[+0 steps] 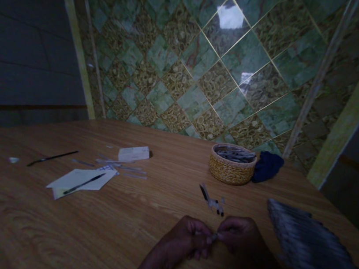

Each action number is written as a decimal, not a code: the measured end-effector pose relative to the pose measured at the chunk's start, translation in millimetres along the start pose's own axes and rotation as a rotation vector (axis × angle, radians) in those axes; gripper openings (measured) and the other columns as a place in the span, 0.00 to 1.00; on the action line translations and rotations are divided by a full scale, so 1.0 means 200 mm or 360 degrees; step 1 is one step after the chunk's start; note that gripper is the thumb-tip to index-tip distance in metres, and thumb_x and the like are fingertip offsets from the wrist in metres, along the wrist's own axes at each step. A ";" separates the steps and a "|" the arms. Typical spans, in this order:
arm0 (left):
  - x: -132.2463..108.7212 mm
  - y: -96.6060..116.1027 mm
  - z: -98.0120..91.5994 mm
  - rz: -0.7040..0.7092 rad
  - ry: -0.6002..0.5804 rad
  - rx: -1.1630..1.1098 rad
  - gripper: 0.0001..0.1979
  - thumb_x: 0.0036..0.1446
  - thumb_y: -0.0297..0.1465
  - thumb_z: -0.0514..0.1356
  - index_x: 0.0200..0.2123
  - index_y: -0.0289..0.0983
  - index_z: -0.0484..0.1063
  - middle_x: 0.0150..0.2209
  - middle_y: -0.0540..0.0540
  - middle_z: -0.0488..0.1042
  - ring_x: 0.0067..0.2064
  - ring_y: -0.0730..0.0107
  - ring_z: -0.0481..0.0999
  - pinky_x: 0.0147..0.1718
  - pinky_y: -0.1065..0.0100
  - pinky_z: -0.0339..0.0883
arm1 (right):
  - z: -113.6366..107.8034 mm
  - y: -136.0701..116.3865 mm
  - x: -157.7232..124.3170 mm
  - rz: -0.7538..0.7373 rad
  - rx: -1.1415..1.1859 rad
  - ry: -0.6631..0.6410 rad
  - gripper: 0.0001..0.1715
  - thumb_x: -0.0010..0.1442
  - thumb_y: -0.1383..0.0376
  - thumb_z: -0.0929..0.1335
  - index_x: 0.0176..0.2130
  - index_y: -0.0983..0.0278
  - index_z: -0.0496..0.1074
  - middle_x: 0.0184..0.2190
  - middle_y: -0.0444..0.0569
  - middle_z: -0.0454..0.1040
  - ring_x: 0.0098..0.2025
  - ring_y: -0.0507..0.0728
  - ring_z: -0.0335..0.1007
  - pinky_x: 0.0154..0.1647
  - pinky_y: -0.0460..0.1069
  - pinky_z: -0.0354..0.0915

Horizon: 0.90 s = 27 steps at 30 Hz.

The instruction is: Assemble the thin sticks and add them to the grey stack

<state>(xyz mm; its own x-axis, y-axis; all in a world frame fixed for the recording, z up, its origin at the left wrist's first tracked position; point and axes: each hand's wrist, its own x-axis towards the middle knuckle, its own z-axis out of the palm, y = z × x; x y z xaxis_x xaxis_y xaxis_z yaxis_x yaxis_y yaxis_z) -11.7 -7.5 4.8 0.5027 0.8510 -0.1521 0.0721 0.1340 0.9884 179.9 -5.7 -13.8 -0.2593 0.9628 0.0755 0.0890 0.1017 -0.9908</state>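
My left hand (186, 238) and my right hand (241, 236) meet above the wooden table, fingertips pinched together. A small pale piece (214, 236) shows between them, too small and dim to name; both hands seem to grip it. Just beyond the fingers lie a few small pen parts (213, 204), some clear and some black, with a short dark-and-clear tube (204, 192) beside them. To the right of my right hand spreads a wide row of dark, slim, pen-like sticks (313, 247), blurred at its near end.
A woven basket (230, 172) full of slim sticks stands at the back right against a dark blue cloth (266, 167). Leftward lie a white box (134, 153), thin clear tubes (128, 168), and a pen (84, 184) on white paper (68, 180). A tiled wall (189, 64) borders the table (138, 240).
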 end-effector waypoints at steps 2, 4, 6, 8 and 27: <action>0.00 -0.01 0.00 0.0008 -0.0009 0.0009 0.11 0.42 0.35 0.64 0.24 0.31 0.75 0.16 0.49 0.71 0.15 0.79 0.63 0.16 0.75 0.51 | 0.01 0.00 0.00 -0.0028 -0.0036 0.0029 0.16 0.42 0.56 0.74 0.23 0.67 0.74 0.12 0.41 0.66 0.14 0.47 0.58 0.14 0.43 0.53; 0.00 -0.01 0.00 0.0014 -0.0019 0.0013 0.11 0.42 0.35 0.64 0.24 0.31 0.75 0.16 0.49 0.71 0.15 0.79 0.63 0.16 0.75 0.52 | 0.01 -0.01 -0.01 -0.0037 -0.0063 0.0056 0.15 0.42 0.57 0.73 0.23 0.67 0.73 0.12 0.41 0.65 0.14 0.47 0.57 0.14 0.43 0.53; 0.00 0.00 0.00 0.0023 -0.0029 0.0013 0.10 0.42 0.35 0.64 0.24 0.31 0.75 0.16 0.49 0.71 0.15 0.79 0.62 0.16 0.74 0.52 | 0.02 -0.01 -0.01 -0.0036 -0.0096 0.0087 0.14 0.42 0.57 0.73 0.23 0.67 0.73 0.12 0.40 0.65 0.14 0.47 0.57 0.14 0.42 0.53; -0.01 0.01 0.01 0.0016 -0.0030 0.0022 0.10 0.42 0.35 0.64 0.23 0.31 0.74 0.15 0.49 0.71 0.14 0.80 0.61 0.16 0.74 0.51 | 0.02 -0.01 -0.02 -0.0036 -0.0124 0.0108 0.15 0.42 0.57 0.72 0.23 0.67 0.74 0.13 0.41 0.65 0.14 0.47 0.57 0.14 0.43 0.53; -0.02 0.04 0.00 -0.0005 -0.0009 0.0073 0.14 0.42 0.39 0.64 0.22 0.32 0.73 0.16 0.49 0.71 0.15 0.80 0.61 0.16 0.75 0.50 | 0.00 0.06 0.01 0.0030 0.0270 -0.0130 0.22 0.37 0.56 0.76 0.29 0.68 0.75 0.16 0.43 0.71 0.16 0.50 0.65 0.17 0.44 0.60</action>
<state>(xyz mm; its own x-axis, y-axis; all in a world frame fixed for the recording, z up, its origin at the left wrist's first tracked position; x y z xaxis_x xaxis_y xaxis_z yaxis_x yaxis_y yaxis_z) -12.6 -10.3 13.2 0.5070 0.8478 -0.1554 0.1131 0.1133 0.9871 180.0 -3.0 -25.8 -0.3368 0.9400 0.0544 -0.0672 0.0336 -0.9972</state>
